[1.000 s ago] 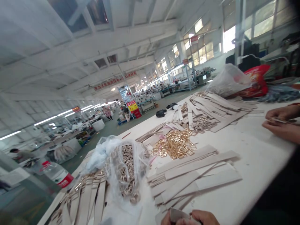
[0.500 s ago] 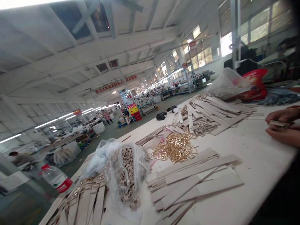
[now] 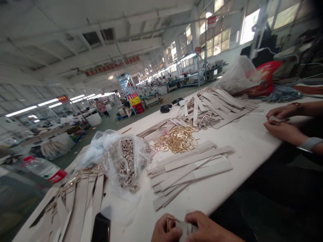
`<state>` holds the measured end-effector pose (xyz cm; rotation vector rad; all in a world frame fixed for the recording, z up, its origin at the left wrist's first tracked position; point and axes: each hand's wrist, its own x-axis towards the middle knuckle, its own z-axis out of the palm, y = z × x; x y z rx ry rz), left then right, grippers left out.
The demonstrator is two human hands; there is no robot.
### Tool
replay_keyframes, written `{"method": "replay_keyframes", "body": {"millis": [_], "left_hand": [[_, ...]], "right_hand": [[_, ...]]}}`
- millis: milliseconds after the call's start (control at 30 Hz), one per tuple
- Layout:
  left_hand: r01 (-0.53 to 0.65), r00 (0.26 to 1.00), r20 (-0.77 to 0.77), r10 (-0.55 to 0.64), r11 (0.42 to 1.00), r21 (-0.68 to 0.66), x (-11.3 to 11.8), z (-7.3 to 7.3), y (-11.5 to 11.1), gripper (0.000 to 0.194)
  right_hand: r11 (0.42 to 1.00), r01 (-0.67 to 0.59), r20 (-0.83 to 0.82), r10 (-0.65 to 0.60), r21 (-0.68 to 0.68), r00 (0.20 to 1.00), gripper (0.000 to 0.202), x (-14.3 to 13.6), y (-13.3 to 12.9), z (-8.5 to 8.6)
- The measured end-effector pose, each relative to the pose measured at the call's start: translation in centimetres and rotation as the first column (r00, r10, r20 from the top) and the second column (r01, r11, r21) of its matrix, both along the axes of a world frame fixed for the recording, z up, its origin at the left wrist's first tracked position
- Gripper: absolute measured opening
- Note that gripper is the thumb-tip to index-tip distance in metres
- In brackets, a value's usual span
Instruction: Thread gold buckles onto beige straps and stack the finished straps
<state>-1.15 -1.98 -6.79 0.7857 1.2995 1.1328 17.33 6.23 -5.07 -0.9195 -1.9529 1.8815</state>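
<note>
At the bottom edge, my left hand (image 3: 165, 229) and my right hand (image 3: 205, 228) are close together, their fingers closed on a light grey strip (image 3: 183, 228) between them. A gold-coloured piece shows by the left fingers. Just beyond lie flat grey strips (image 3: 191, 171) in a loose stack. Behind these is a heap of gold rectangular buckles (image 3: 180, 139). Left of the stack, an open clear plastic bag (image 3: 128, 164) holds many small grey loops. More strips (image 3: 85, 198) with gold buckles lie at the left, with a dark phone-like object (image 3: 101, 227) near them.
At the right edge, another person's hands (image 3: 282, 122) hold a small piece over the white table (image 3: 242, 158). Further back are a large strip pile (image 3: 217, 102), a clear bag (image 3: 239, 75) and a red bag (image 3: 266, 79). A red-capped bottle (image 3: 46, 169) is at the left.
The view has tilted down and shifted, so the table contents sit higher and further left. My hands and the held strip have come into view at the bottom, as has the dark object.
</note>
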Motion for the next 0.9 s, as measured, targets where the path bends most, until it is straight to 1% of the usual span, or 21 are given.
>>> {"method": "replay_keyframes", "body": {"millis": [67, 100, 167, 233, 300, 333, 367, 400, 433, 467, 500, 533, 567, 600, 633, 667, 700, 733, 800, 833, 900], "left_hand": [[-0.084, 0.995, -0.056, 0.088, 0.994, 0.068, 0.5, 0.3, -0.4, 0.045], [-0.111, 0.991, -0.065, 0.116, 0.991, 0.079, 0.6, 0.7, -0.6, 0.043], [-0.151, 0.988, -0.010, 0.152, 0.987, 0.060, 0.8, 1.7, -0.7, 0.039], [-0.174, 0.979, 0.106, 0.173, 0.985, 0.001, 0.9, 2.9, -0.7, 0.038], [-0.170, 0.967, 0.189, 0.173, 0.985, -0.030, 1.0, 4.2, -0.4, 0.039], [-0.167, 0.964, 0.204, 0.168, 0.986, -0.020, 0.9, 4.9, -0.1, 0.037], [-0.175, 0.965, 0.201, 0.169, 0.985, 0.011, 0.8, 5.6, 0.2, 0.034], [-0.194, 0.966, 0.183, 0.180, 0.979, 0.058, 0.5, 6.2, 0.6, 0.031], [-0.221, 0.966, 0.158, 0.203, 0.969, 0.110, 0.1, 6.7, 1.0, 0.030], [-0.256, 0.963, 0.132, 0.236, 0.953, 0.160, -0.5, 7.0, 1.5, 0.029], [-0.294, 0.955, 0.103, 0.278, 0.934, 0.205, -1.2, 7.1, 1.9, 0.028], [-0.334, 0.942, 0.071, 0.327, 0.912, 0.238, -2.0, 6.9, 2.4, 0.028], [-0.381, 0.922, 0.035, 0.386, 0.888, 0.255, -2.9, 6.4, 2.7, 0.028], [-0.430, 0.895, -0.003, 0.446, 0.865, 0.259, -3.8, 5.6, 3.0, 0.029], [-0.474, 0.866, -0.041, 0.499, 0.843, 0.253, -4.6, 4.7, 3.2, 0.029], [-0.508, 0.839, -0.075, 0.538, 0.826, 0.242, -5.3, 3.6, 3.3, 0.030], [-0.531, 0.820, -0.103, 0.563, 0.815, 0.233, -5.8, 2.5, 3.3, 0.031], [-0.540, 0.809, -0.124, 0.574, 0.810, 0.226, -6.2, 1.5, 3.3, 0.031], [-0.534, 0.806, -0.158, 0.571, 0.815, 0.225, -6.7, -0.1, 3.3, 0.030], [-0.529, 0.804, -0.174, 0.568, 0.818, 0.225, -6.8, -0.7, 3.3, 0.029], [-0.527, 0.799, -0.202, 0.567, 0.821, 0.220, -6.8, -1.3, 3.4, 0.027]], "right_hand": [[0.997, -0.017, 0.004, 0.017, -0.078, 1.000, 0.023, -0.3, -0.3, -0.1], [0.993, -0.024, -0.006, 0.023, -0.116, 1.000, 0.022, -0.5, -0.4, 0.1], [0.984, -0.052, -0.024, 0.048, -0.168, 0.999, 0.020, -0.7, -0.3, 0.9], [0.981, -0.119, -0.013, 0.119, -0.151, 0.993, 0.021, -0.8, 0.4, 2.7], [0.971, -0.236, 0.032, 0.237, -0.028, 0.971, 0.022, -1.0, 1.8, 5.6], [0.949, -0.311, 0.073, 0.306, 0.054, 0.949, 0.022, -1.3, 2.8, 7.4], [0.911, -0.392, 0.123, 0.378, 0.127, 0.918, 0.022, -1.7, 3.9, 9.3], [0.854, -0.483, 0.181, 0.452, 0.195, 0.873, 0.021, -2.4, 5.1, 11.2], [0.783, -0.560, 0.241, 0.508, 0.271, 0.827, 0.020, -3.2, 6.2, 13.0], [0.697, -0.621, 0.304, 0.542, 0.359, 0.784, 0.018, -4.4, 7.3, 14.4], [0.596, -0.661, 0.375, 0.544, 0.456, 0.750, 0.017, -5.7, 8.2, 15.4], [0.499, -0.670, 0.442, 0.507, 0.550, 0.740, 0.015, -7.2, 8.9, 15.9], [0.416, -0.651, 0.495, 0.429, 0.635, 0.756, 0.015, -8.9, 9.4, 15.9], [0.353, -0.616, 0.526, 0.324, 0.704, 0.786, 0.016, -10.7, 9.7, 15.4], [0.315, -0.570, 0.535, 0.197, 0.758, 0.821, 0.018, -12.5, 9.8, 14.4], [0.289, -0.520, 0.520, 0.084, 0.804, 0.850, 0.019, -14.3, 9.6, 13.2], [0.277, -0.493, 0.506, 0.028, 0.824, 0.862, 0.020, -16.1, 9.2, 11.8], [0.269, -0.481, 0.497, 0.009, 0.834, 0.868, 0.022, -17.8, 8.6, 10.3], [0.253, -0.481, 0.489, 0.037, 0.839, 0.872, 0.024, -21.1, 7.2, 7.8], [0.241, -0.483, 0.485, 0.056, 0.842, 0.873, 0.025, -22.6, 6.5, 6.9], [0.214, -0.486, 0.478, 0.092, 0.847, 0.873, 0.024, -25.1, 5.2, 5.4]]}}
